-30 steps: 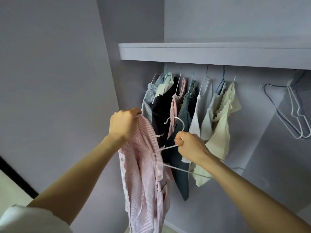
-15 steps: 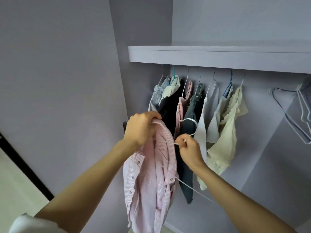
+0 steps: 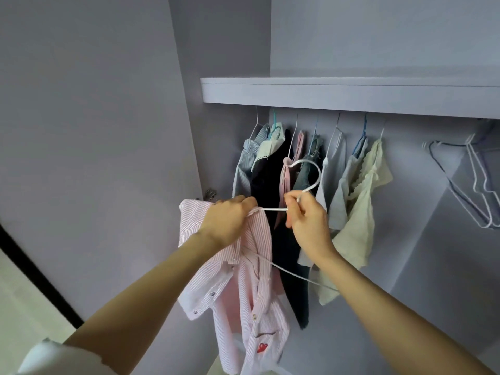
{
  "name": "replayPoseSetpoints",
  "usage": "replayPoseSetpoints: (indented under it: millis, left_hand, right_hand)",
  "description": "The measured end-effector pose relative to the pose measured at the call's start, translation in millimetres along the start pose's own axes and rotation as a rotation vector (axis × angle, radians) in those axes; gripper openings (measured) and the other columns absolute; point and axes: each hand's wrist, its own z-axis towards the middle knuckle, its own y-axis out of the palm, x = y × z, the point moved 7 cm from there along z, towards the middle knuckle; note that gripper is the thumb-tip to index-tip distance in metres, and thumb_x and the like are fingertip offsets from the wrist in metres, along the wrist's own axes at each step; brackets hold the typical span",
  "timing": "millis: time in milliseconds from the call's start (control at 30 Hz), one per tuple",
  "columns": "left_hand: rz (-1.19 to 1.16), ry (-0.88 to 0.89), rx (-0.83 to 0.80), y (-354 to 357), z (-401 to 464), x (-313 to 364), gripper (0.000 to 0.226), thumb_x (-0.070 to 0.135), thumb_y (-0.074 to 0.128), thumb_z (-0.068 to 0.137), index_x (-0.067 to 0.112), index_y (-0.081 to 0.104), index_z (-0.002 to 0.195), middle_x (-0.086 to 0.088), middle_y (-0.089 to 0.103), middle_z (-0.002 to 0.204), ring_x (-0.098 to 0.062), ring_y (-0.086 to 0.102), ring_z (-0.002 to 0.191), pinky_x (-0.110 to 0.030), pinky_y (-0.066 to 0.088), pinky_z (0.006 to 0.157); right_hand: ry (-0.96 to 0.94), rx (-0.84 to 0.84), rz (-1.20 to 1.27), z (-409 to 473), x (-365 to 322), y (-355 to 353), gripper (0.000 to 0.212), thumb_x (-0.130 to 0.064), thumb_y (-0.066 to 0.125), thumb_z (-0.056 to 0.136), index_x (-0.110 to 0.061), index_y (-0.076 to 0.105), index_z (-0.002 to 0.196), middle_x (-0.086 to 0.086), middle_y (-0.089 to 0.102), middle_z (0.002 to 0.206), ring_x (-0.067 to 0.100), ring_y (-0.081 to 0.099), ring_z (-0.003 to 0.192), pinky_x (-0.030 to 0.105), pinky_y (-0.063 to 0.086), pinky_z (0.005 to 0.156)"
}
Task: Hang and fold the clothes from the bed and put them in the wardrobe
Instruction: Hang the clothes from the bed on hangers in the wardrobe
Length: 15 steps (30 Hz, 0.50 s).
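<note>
A pink-and-white striped shirt (image 3: 254, 293) with a small red heart hangs in front of the open wardrobe. My left hand (image 3: 227, 223) grips its shoulder fabric at the top. My right hand (image 3: 308, 220) pinches the neck of a white wire hanger (image 3: 311, 171), whose hook points up and whose left arm runs into the shirt. The hanger's lower wire crosses below my right wrist. Both hands are held just in front of the hanging clothes.
Several garments (image 3: 303, 185) hang on hangers from under a lilac shelf (image 3: 351, 96). Empty wire hangers (image 3: 476, 182) hang at the right. The wardrobe's side wall (image 3: 108, 131) stands at the left; pale floor shows at the bottom left.
My left hand has pulled the shirt's shoulder further over the hanger's left arm. My right hand has shifted up and right on the hanger's neck, and the hook now stands up clear.
</note>
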Motion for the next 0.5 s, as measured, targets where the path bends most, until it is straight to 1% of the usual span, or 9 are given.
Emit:
replayPoseSetpoints:
  millis: [67, 133, 200, 267, 300, 333, 400, 467, 500]
  left_hand:
    - [-0.097, -0.070, -0.016, 2.8, 4.9, -8.5, 0.019, 0.011, 0.043, 0.095, 0.012, 0.054, 0.111, -0.009, 0.061, 0.107, -0.035, 0.060, 0.095, -0.042, 0.048, 0.076]
    - [-0.226, -0.147, 0.032, 2.1, 6.7, -16.4, 0.018, 0.017, 0.041, 0.099, 0.007, 0.055, 0.107, -0.015, 0.063, 0.103, -0.038, 0.059, 0.093, -0.039, 0.045, 0.073]
    - [-0.340, -0.230, 0.097, -2.8, 7.4, -23.7, 0.018, 0.014, 0.042, 0.099, 0.003, 0.055, 0.103, -0.020, 0.064, 0.099, -0.039, 0.058, 0.090, -0.032, 0.036, 0.067]
    - [-0.408, -0.285, 0.174, -10.7, 7.5, -28.2, 0.016, 0.010, 0.042, 0.099, 0.000, 0.055, 0.101, -0.021, 0.064, 0.092, -0.040, 0.057, 0.086, -0.030, 0.031, 0.064]
    - [-0.445, -0.293, 0.222, -15.1, 7.6, -28.6, 0.016, 0.010, 0.043, 0.098, -0.002, 0.054, 0.099, -0.020, 0.063, 0.086, -0.040, 0.056, 0.082, -0.031, 0.030, 0.063]
    - [-0.481, -0.298, 0.263, -18.9, 7.2, -28.3, 0.017, 0.010, 0.043, 0.098, -0.003, 0.053, 0.096, -0.017, 0.060, 0.080, -0.038, 0.054, 0.078, -0.031, 0.029, 0.062]
    - [-0.547, -0.295, 0.326, -26.5, 5.8, -27.9, 0.019, 0.013, 0.044, 0.099, -0.001, 0.053, 0.089, -0.008, 0.054, 0.071, -0.029, 0.049, 0.068, -0.029, 0.027, 0.060]
    - [-0.607, -0.270, 0.371, -35.9, 4.6, -24.8, 0.024, 0.015, 0.044, 0.099, 0.012, 0.047, 0.076, 0.003, 0.047, 0.062, -0.015, 0.043, 0.059, -0.026, 0.027, 0.059]
    - [-0.623, -0.256, 0.381, -40.3, 4.3, -22.5, 0.029, 0.016, 0.044, 0.099, 0.020, 0.042, 0.071, 0.007, 0.043, 0.060, -0.010, 0.042, 0.057, -0.025, 0.027, 0.059]
  right_hand:
    - [-0.060, 0.058, -0.064, 5.0, -6.3, -7.9, 0.020, -0.010, 0.054, 0.093, -0.005, 0.056, 0.112, -0.001, 0.061, 0.088, 0.007, 0.056, 0.081, 0.026, 0.046, 0.081]
    - [-0.245, 0.190, -0.164, 0.6, -20.1, -21.1, 0.030, -0.013, 0.053, 0.091, -0.007, 0.052, 0.120, 0.001, 0.057, 0.109, 0.010, 0.052, 0.101, 0.023, 0.041, 0.092]
    - [-0.450, 0.184, -0.181, -17.2, -33.4, -20.8, 0.023, -0.013, 0.048, 0.091, -0.011, 0.053, 0.113, 0.003, 0.060, 0.102, 0.011, 0.055, 0.093, 0.019, 0.043, 0.085]
    - [-0.560, -0.002, -0.209, -39.1, -30.8, -3.9, 0.014, -0.013, 0.047, 0.091, -0.012, 0.058, 0.101, 0.000, 0.062, 0.082, 0.004, 0.054, 0.070, 0.013, 0.042, 0.066]
    - [-0.555, -0.101, -0.267, -47.3, -23.4, 6.6, 0.014, -0.016, 0.048, 0.091, -0.013, 0.061, 0.096, -0.002, 0.062, 0.075, 0.001, 0.050, 0.061, 0.012, 0.038, 0.058]
    - [-0.493, -0.195, -0.336, -52.1, -11.4, 16.3, 0.016, -0.021, 0.049, 0.091, -0.015, 0.063, 0.094, -0.004, 0.063, 0.073, 0.003, 0.051, 0.058, 0.014, 0.036, 0.056]
    - [-0.241, -0.330, -0.452, -53.7, 19.1, 30.3, 0.022, -0.034, 0.052, 0.091, -0.018, 0.060, 0.105, -0.007, 0.064, 0.090, 0.007, 0.058, 0.073, 0.020, 0.038, 0.062]
    - [0.015, -0.432, -0.408, -48.9, 40.6, 40.1, 0.039, -0.045, 0.054, 0.089, -0.021, 0.051, 0.119, -0.009, 0.058, 0.105, 0.010, 0.059, 0.090, 0.024, 0.042, 0.070]
    - [0.089, -0.469, -0.352, -46.0, 42.9, 46.5, 0.040, -0.046, 0.054, 0.088, -0.020, 0.049, 0.117, -0.009, 0.057, 0.103, 0.012, 0.059, 0.088, 0.028, 0.046, 0.071]
